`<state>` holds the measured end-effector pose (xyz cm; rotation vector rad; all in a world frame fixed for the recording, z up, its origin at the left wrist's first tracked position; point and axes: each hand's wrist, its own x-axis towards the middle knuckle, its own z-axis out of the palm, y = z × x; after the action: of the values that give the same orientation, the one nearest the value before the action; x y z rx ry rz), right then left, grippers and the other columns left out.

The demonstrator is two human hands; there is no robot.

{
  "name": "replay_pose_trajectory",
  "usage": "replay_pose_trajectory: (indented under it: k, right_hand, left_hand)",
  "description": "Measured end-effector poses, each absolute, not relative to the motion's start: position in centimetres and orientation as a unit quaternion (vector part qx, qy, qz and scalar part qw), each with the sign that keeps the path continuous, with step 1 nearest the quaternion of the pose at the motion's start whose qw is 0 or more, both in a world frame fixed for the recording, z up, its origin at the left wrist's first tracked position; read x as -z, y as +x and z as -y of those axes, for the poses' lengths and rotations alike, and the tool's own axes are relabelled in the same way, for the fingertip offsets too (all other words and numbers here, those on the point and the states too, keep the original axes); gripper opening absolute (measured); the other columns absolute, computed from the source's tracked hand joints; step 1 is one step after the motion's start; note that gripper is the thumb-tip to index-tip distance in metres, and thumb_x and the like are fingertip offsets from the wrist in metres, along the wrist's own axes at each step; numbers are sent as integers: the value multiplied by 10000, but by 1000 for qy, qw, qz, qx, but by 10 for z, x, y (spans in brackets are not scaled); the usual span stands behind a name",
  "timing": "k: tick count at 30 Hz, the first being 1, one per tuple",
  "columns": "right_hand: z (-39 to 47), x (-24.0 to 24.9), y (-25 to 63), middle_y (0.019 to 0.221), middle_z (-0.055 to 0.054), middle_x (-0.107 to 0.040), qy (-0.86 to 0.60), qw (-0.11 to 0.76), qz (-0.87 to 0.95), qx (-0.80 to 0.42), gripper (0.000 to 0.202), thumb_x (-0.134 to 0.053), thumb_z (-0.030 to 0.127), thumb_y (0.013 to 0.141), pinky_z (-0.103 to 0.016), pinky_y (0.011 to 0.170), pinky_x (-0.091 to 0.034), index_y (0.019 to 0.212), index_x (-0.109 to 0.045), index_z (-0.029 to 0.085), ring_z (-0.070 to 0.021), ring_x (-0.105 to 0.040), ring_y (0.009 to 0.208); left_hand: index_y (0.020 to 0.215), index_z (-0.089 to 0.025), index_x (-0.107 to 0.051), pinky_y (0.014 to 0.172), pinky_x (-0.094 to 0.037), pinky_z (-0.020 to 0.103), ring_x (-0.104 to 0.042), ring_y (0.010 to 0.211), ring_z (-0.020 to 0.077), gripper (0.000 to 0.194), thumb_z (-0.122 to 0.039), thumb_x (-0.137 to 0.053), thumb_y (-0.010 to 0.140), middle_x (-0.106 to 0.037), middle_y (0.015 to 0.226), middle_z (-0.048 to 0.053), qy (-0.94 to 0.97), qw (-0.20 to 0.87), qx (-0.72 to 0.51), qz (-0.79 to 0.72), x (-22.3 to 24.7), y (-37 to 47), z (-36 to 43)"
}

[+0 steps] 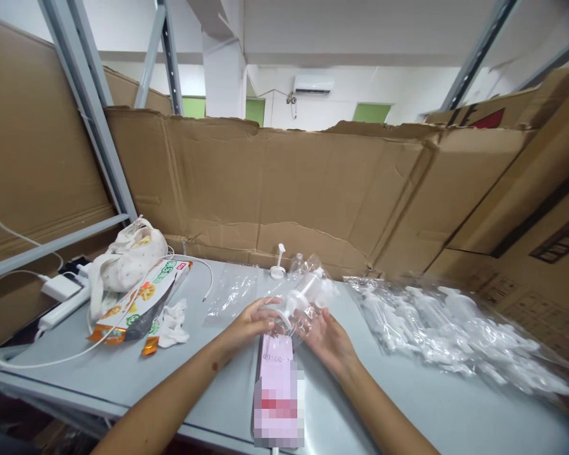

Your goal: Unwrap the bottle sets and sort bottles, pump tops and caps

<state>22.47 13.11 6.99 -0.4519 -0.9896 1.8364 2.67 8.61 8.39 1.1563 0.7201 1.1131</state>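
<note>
left hand (253, 322) has fingers closed on the clear plastic piece (305, 287) just beyond the phone (277, 360), right hand (329, 344) curled alongside, hold unclear, so best keep it steady without snagging the film.

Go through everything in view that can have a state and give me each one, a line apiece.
Left hand: fingers curled on the plastic part
Right hand: palm turned up, against the plastic part
Plastic part: held, clear film about it
Phone: lying flat, screen lit
White pump-like piece: standing upright
Clear bag: lying flat
Bagged parts: piled, wrapped
Tissue: crumpled
Cardboard panel: upright, top edge ragged
</note>
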Motion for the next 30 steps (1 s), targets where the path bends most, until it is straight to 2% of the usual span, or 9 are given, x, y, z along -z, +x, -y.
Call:
replay_pose_trajectory:
  k: [7, 10, 13, 16, 18, 21, 23, 26, 30]
  right_hand:
    - [-131, -67, 223, 844, 0, -692, -196, 513, 339, -764, 156, -689, 384, 689, -516, 864, -462, 738, -607, 260, -251, -630, 925]
    - [-131, -68, 225, 760, 37, -682, -207, 545, 281, -763, 133, -727, 265, 666, -491, 881, -464, 681, -595, 257, -218, -644, 876]
    - [-131, -69, 227, 811, 53, -681, -230, 569, 278, -739, 135, -729, 228, 667, -473, 900, -455, 704, -607, 271, -206, -629, 932]
    - [-130, -71, 227, 831, 46, -684, -246, 575, 313, -715, 130, -735, 229, 659, -469, 908, -444, 714, -625, 267, -210, -619, 952]
    - [-128, -73, 226, 785, 47, -683, -242, 571, 332, -711, 122, -742, 224, 649, -468, 915, -438, 693, -633, 258, -207, -621, 938]
    - [-122, -77, 222, 797, 32, -689, -231, 555, 347, -720, 101, -732, 231, 661, -472, 916, -440, 718, -651, 252, -211, -619, 939]
    - [-121, -78, 220, 853, 19, -693, -222, 547, 350, -727, 101, -724, 236, 672, -474, 914, -442, 748, -658, 246, -211, -621, 935]
    - [-123, -76, 221, 834, 21, -693, -216, 548, 339, -733, 72, -721, 230, 678, -468, 923, -442, 708, -656, 233, -204, -628, 921]
    - [-132, -72, 229, 837, 24, -691, -231, 564, 319, -726, 67, -706, 261, 700, -454, 928, -452, 733, -651, 243, -202, -632, 933]
  left_hand:
    - [1177, -212, -464, 755, -441, 320, -616, 854, 196, 502, -404, -630, 744, -575, 1100, 110, 485, 599, -524, -362, -85, 25, -88]
    - [1260, -238, -356, 705, -451, 296, -593, 792, 156, 661, -405, -671, 704, -533, 1116, 107, 509, 537, -535, -408, -79, 23, -92]
    - [1345, -276, -217, 726, -450, 302, -558, 762, 125, 830, -365, -703, 679, -502, 1130, 98, 569, 477, -516, -428, -70, 24, -93]
    - [1373, -303, -192, 829, -426, 362, -532, 930, 188, 908, -347, -731, 644, -425, 1263, 119, 623, 353, -531, -454, -66, 26, -89]
    - [1326, -309, -345, 955, -340, 436, -433, 1130, 263, 766, -324, -720, 658, -358, 1359, 102, 667, 231, -538, -461, -68, 26, -85]
    - [1170, -350, -554, 1070, -122, 497, -253, 1299, 286, 388, -235, -554, 800, -407, 1370, 21, 764, 115, -469, -428, -75, 23, -81]
    - [1193, -383, -530, 1081, -32, 506, -232, 1322, 263, 415, -167, -431, 852, -456, 1342, -14, 821, 88, -402, -396, -80, 21, -80]
    - [1232, -363, -494, 1086, 9, 503, -250, 1324, 247, 449, -136, -374, 864, -442, 1357, -21, 854, 76, -353, -375, -84, 19, -80]
    - [1050, -314, -622, 1095, 6, 502, -322, 1286, 255, 344, -145, -403, 846, -539, 1262, 12, 831, 106, -382, -389, -81, 16, -84]
